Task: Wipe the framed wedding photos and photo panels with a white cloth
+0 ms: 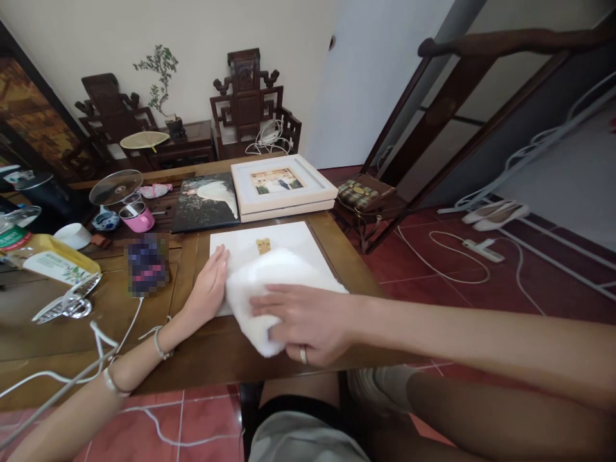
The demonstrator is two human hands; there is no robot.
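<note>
Single head-worn view, facing forward and down; bare left hand point(210, 282), bare right hand point(310, 321), brown wooden counter point(185, 256) close, cream wall point(202, 29) farther.

On the view's clock face, the person has one left hand point(208, 285) at eight, one right hand point(317, 321) at six, one white cloth point(243, 295) at seven; one white board point(296, 236) lies central; three chairs point(246, 96) stand, two around ten to eleven, one at two; two shoes point(488, 215) at three.
</note>
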